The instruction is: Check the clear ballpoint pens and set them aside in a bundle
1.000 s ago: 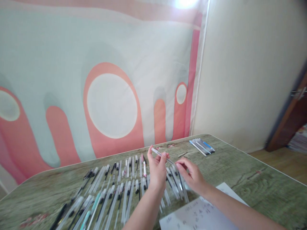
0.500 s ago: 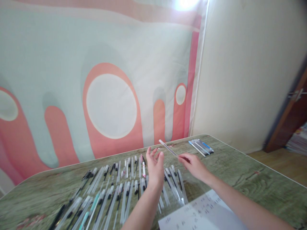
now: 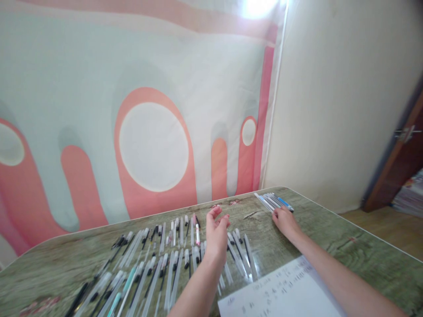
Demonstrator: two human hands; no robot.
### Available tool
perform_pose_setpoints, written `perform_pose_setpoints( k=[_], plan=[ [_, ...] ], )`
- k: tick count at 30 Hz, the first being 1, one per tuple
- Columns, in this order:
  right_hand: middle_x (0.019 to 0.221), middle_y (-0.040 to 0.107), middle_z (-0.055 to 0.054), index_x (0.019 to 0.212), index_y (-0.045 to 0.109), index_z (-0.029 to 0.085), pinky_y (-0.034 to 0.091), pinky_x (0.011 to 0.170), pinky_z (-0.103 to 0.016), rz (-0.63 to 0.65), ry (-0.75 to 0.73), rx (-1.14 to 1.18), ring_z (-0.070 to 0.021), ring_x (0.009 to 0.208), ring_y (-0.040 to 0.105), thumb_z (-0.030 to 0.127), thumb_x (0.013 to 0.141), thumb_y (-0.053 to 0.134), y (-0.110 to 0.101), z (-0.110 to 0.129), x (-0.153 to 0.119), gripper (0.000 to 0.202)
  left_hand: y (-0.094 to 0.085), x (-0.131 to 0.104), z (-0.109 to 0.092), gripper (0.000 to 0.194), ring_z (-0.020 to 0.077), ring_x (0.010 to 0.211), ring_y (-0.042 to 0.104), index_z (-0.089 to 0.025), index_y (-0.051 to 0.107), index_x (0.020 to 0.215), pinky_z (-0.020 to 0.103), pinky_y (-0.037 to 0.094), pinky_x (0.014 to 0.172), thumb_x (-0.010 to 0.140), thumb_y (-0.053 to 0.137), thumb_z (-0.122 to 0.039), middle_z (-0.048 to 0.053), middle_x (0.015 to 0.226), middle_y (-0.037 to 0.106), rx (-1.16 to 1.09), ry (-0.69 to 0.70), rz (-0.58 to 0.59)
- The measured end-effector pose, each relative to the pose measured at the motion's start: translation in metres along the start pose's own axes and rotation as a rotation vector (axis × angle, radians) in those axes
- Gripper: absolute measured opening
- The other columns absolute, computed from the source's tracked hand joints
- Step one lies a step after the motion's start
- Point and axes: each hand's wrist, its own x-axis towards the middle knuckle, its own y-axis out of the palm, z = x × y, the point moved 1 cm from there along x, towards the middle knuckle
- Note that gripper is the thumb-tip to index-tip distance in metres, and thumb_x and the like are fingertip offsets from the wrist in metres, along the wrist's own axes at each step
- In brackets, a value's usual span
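Right hand (image 3: 284,220) and pen (image 3: 263,202) — now at the far cluster (image 3: 280,201)

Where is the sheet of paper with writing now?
In the head view, the sheet of paper lies at the near edge of the picture, right of centre, on the table, partly under the right forearm.

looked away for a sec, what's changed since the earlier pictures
The left hand has let go of the slim pen. The right hand has carried it rightward to the pen bundle; whether its grip has loosened isn't clear. The rows of pen parts look as they were.
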Motion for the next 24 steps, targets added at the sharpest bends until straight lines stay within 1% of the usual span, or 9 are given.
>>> perform_pose_setpoints(
  k=[4,8,15,19,21,22,24],
  plan=[
    [0.081,0.059,-0.012,0.072,0.064,0.012,0.041,0.075,-0.029,0.014,0.022,-0.054,-0.0198,0.076,0.058,0.020,0.079,0.046,0.008,-0.006,0.000,0.021,0.000,-0.002,0.000,0.032,0.0113,0.082,0.055,-0.018,0.048,0.101,0.024,0.042,0.071,0.070,0.056,-0.017,0.009,0.116,0.049,0.037,-0.011,0.014],
    [0.084,0.060,-0.013,0.074,0.064,0.012,0.041,0.074,-0.029,0.020,0.028,-0.081,-0.0198,0.077,0.058,0.021,0.079,0.047,0.012,-0.008,0.002,0.021,0.000,-0.004,0.001,0.031,0.0098,0.077,0.055,-0.018,0.049,0.100,0.023,0.041,0.068,0.069,0.055,-0.016,0.008,0.114,0.051,0.052,-0.020,0.028],
    [0.086,0.060,-0.013,0.076,0.064,0.013,0.043,0.074,-0.030,0.009,0.024,-0.082,-0.0204,0.079,0.058,0.021,0.080,0.048,0.010,-0.007,0.002,0.018,0.000,-0.006,-0.001,0.031,0.0089,0.074,0.055,-0.019,0.048,0.100,0.023,0.040,0.067,0.070,0.054,-0.018,0.007,0.112,0.052,0.077,-0.013,0.061],
    [0.086,0.060,-0.013,0.076,0.063,0.014,0.042,0.074,-0.031,-0.007,0.032,-0.073,-0.0207,0.079,0.058,0.020,0.079,0.049,0.007,-0.005,0.002,0.015,0.001,-0.005,0.000,0.030,0.0093,0.073,0.055,-0.018,0.048,0.100,0.023,0.040,0.066,0.070,0.053,-0.016,0.007,0.111,0.052,0.066,-0.036,0.074],
    [0.086,0.060,-0.013,0.077,0.062,0.014,0.042,0.074,-0.031,-0.014,0.034,-0.065,-0.0208,0.079,0.058,0.020,0.079,0.049,0.007,-0.005,0.002,0.015,0.004,-0.008,-0.007,0.030,0.0093,0.073,0.055,-0.018,0.047,0.101,0.023,0.040,0.066,0.071,0.052,-0.016,0.007,0.109,0.052,0.073,-0.025,0.077],
    [0.086,0.059,-0.013,0.078,0.062,0.014,0.042,0.074,-0.031,-0.019,0.036,-0.061,-0.0210,0.080,0.058,0.020,0.079,0.049,0.006,-0.005,0.002,0.014,0.006,-0.012,-0.014,0.029,0.0095,0.073,0.054,-0.018,0.047,0.101,0.023,0.040,0.067,0.072,0.052,-0.016,0.007,0.108,0.052,0.073,0.002,0.077],
    [0.088,0.059,-0.013,0.081,0.061,0.013,0.042,0.074,-0.031,-0.031,0.040,-0.049,-0.0217,0.081,0.058,0.021,0.080,0.049,0.006,-0.004,0.001,0.014,0.010,-0.026,-0.036,0.023,0.0103,0.074,0.053,-0.018,0.049,0.098,0.023,0.041,0.068,0.075,0.052,-0.018,0.006,0.100,0.054,0.054,0.132,0.061]
  ],
)
